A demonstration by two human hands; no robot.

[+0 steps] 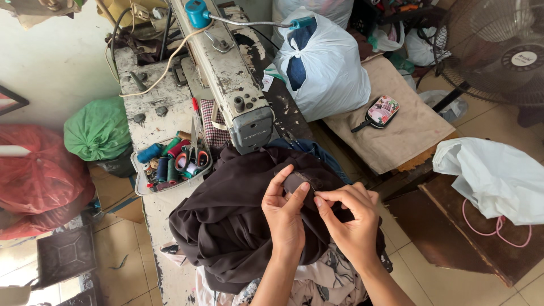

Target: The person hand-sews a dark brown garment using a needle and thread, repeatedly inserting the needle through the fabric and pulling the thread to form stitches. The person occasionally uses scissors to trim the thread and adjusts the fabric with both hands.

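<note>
while the sewing machine (226, 73) sits behind, both hands, left (285, 215) and right (351, 221), pinch the dark brown fabric (226, 215).

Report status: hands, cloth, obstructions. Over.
Left hand and right hand both pinching dark brown cloth. Cloth bunched below sewing machine. Nothing between the hands.

Two hands (286, 212) (351, 218), one dark cloth (226, 221), one sewing machine (229, 73), one tray (137, 187) of thread spools, one fan (498, 51), three white bags (326, 68) (496, 175) (422, 48).
</note>
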